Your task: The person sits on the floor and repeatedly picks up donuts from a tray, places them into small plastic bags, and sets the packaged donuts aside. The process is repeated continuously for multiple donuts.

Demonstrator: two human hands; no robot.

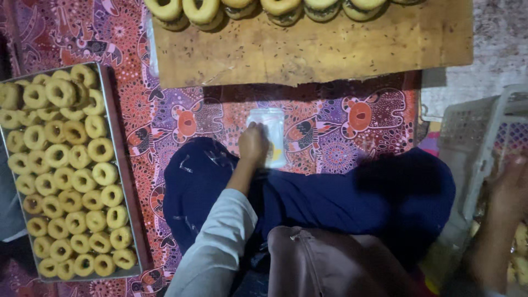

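My left hand (253, 144) rests against the left side of a clear plastic container (271, 132) lying on the patterned floor mat just beyond my knees; its fingers curl on the container's edge. My right hand (509, 190), blurred at the far right edge, reaches beside a white plastic crate (478, 132); I cannot tell whether it holds anything. My legs in dark blue cloth (341, 198) fill the lower middle.
A metal tray (122, 165) packed with several golden ring-shaped doughnuts (66, 170) lies on the left. A wooden board (330, 49) at the top carries a row of doughnuts (264, 8) along its far edge. The red and purple patterned mat (165, 110) covers the floor.
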